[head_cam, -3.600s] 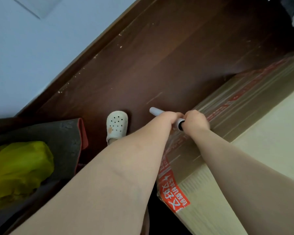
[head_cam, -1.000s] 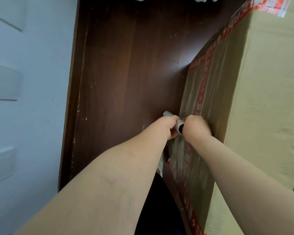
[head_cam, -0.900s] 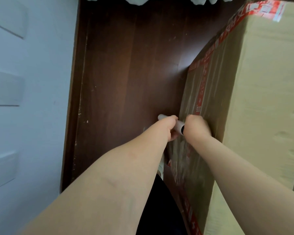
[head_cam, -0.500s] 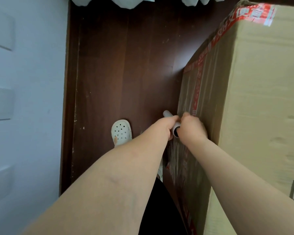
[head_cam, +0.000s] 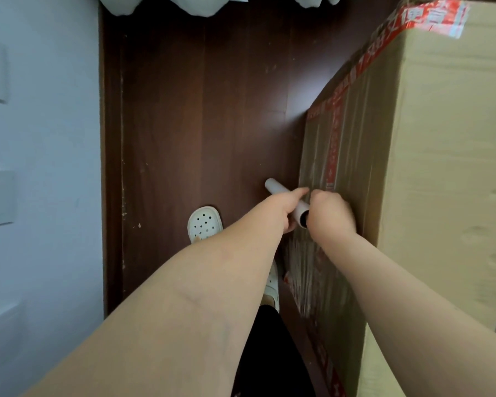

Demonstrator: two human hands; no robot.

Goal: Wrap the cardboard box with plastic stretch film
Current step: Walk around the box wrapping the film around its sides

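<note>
Grips a white tube (head_cam: 276, 189) with the left hand (head_cam: 282, 209), fingers curled round its middle and thumb stretched along the top towards the other hand. Closes the right hand (head_cam: 331, 214) into a fist at the tube's near, open end, knuckles up and pressed against the side of the box (head_cam: 447, 173); cannot tell how the fingertips meet the tube, hidden as they are under the fist and slightly blurred. Holds the tube tilted, far end out over the dark wooden floor (head_cam: 198, 110), near end just beside the box.

Below the hands, clear film (head_cam: 305, 270) in streaky, wrinkled bands, lying against the box's shaded side and reaching down towards its near lower edge; more of the same streaks on that side beyond the hands.

On the right, the box itself: tall, brown cardboard, standing on the floor, with red printed tape (head_cam: 333, 138) running down the shaded side under the film and along the far upper edge.

On the floor left of the left forearm, a white clog (head_cam: 204, 224) with round holes. A second clog (head_cam: 272, 282) close to the box, mostly hidden by that forearm. Lower down, between the arms, a black trouser leg (head_cam: 269, 353).

Along the left, a pale blue panelled wall (head_cam: 40, 167). At the top edge, the white hem of a curtain (head_cam: 155, 7).
</note>
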